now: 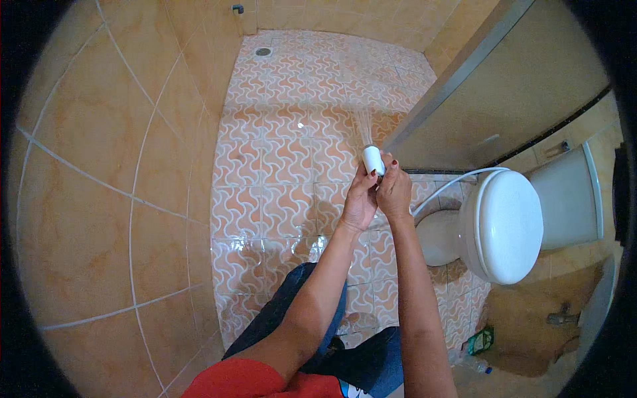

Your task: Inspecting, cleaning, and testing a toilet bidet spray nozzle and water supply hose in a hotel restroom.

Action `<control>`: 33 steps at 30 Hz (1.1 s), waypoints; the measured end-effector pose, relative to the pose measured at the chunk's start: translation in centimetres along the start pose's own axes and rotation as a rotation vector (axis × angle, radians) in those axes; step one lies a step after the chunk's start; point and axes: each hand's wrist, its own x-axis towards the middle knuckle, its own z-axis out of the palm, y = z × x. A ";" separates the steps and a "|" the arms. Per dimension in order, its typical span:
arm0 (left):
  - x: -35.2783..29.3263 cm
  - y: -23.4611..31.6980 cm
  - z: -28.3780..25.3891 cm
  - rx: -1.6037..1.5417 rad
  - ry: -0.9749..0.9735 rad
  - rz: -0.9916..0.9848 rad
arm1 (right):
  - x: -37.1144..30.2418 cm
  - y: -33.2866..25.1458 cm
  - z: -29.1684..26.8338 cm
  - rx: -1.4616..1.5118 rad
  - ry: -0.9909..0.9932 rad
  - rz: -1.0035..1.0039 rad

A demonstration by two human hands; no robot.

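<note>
A white handheld bidet sprayer [373,160] points away from me, and water [363,125] fans out of its head toward the far floor. My left hand [360,202] is closed around it from the left side. From the right, my right hand [395,192] is closed on it too, its fingers partly hidden behind the sprayer and the other hand. A white hose [458,178] curves from near my right hand to behind the toilet.
At my right stands a white toilet [509,225], its lid down. A partition [464,73] rises beyond my hands. The patterned tile floor [285,159] looks wet, with a drain [263,52] far left. Bottles, one a green bottle [480,341], are at lower right.
</note>
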 end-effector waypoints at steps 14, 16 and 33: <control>0.0 -1.2 -0.2 0.149 0.013 0.087 | -0.8 -0.3 0.1 0.505 0.128 0.042; 0.1 -1.4 0.1 0.170 0.016 0.093 | -0.9 0.6 0.1 0.557 0.097 0.049; 0.0 -3.5 0.1 0.386 0.127 0.177 | -2.2 3.9 1.7 1.027 0.068 0.335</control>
